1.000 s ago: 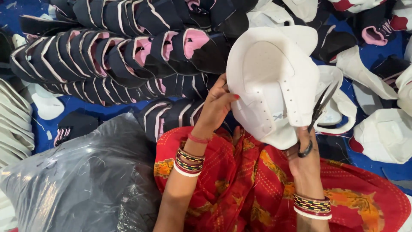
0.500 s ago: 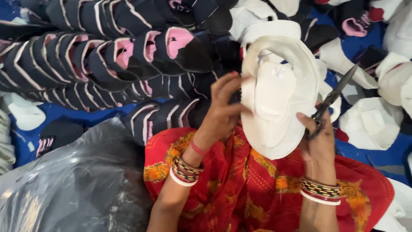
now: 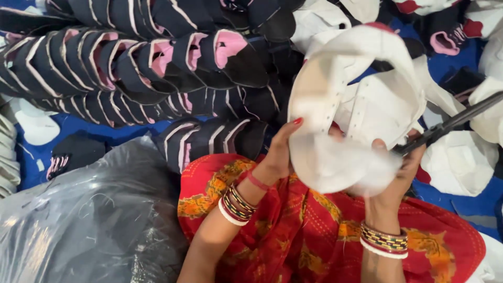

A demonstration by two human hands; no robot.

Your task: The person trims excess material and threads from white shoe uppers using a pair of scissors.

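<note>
A white shoe upper (image 3: 361,110) is held up in front of me over my lap, its inner side turned toward me. My left hand (image 3: 280,152) grips its left edge, thumb on the rim. My right hand (image 3: 398,175) pinches the lower right edge and also holds dark scissors (image 3: 450,123), whose blades point up to the right. Red patterned cloth (image 3: 314,230) covers my lap below.
Rows of stacked black uppers with pink linings (image 3: 136,63) fill the top left on a blue sheet (image 3: 63,136). More white uppers (image 3: 461,162) lie at the right. A grey plastic bag (image 3: 78,225) sits at the lower left.
The white upper has been turned and tipped in my hands, its lower edge now blurred. The scissors have swung lower, flatter to the right. The view has shifted slightly.
</note>
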